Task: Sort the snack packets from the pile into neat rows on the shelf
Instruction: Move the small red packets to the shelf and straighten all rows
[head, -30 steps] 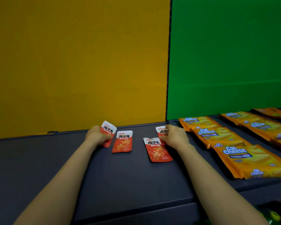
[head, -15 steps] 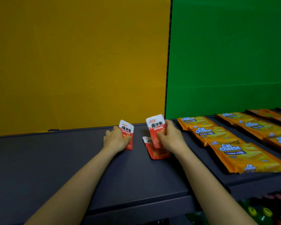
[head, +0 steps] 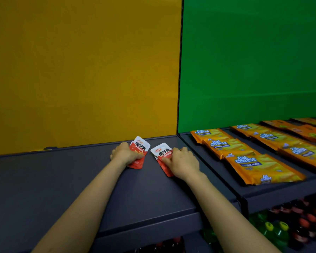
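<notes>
Small red-and-white snack packets lie on a dark shelf (head: 62,189) near its back wall. My left hand (head: 125,154) grips a small stack of them (head: 140,147), its top end tilted up off the shelf. Just to the right, my right hand (head: 182,162) holds another stacked pair of packets (head: 162,152), with the fingers over their right side, against the shelf. How many packets each stack has is partly hidden by my hands.
Rows of orange Cal Cheese wafer packets (head: 252,161) fill the shelf section to the right, behind a black divider (head: 208,170). Yellow (head: 80,70) and green (head: 254,61) back panels stand behind. Bottles (head: 299,221) sit on the level below.
The red packets lay spread apart a second ago. Both hands have gathered them into two stacks and moved toward each other near the shelf's middle.
</notes>
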The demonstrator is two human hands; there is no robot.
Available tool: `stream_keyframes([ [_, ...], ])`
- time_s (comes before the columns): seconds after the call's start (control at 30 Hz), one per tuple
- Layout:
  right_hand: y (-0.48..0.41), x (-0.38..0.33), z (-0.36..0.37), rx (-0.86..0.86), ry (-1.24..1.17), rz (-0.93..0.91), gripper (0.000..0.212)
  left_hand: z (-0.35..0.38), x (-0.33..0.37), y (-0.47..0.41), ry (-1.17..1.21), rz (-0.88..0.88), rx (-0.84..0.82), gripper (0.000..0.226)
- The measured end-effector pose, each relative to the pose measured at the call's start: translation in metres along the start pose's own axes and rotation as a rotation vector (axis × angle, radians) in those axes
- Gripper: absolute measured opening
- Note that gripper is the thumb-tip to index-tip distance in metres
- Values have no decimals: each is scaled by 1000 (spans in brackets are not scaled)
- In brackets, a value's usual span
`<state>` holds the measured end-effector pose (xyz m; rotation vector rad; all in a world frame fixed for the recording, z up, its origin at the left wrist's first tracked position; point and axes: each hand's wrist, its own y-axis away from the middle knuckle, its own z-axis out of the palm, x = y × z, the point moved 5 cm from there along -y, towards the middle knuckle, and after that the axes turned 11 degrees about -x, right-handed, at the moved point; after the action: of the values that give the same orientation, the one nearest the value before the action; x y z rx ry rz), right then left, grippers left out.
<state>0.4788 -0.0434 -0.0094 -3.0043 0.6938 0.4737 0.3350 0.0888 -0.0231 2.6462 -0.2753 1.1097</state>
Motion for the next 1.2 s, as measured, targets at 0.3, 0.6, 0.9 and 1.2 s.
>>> stream_keyframes([
  [0.3,17,-1,-8,-90,-165,23,59,-5,3,7,255,187,82,45],
  [0.6,89,54,-53,239,-311,-112,43,3,79,81,719,529,-65,32],
  [0.9,176,258,-92,520,-989,18,9,120,175,185,806,675,-537,16],
  [1.2,274,449,-82,621,-1204,278,16,322,241,252,696,616,-875,18],
])
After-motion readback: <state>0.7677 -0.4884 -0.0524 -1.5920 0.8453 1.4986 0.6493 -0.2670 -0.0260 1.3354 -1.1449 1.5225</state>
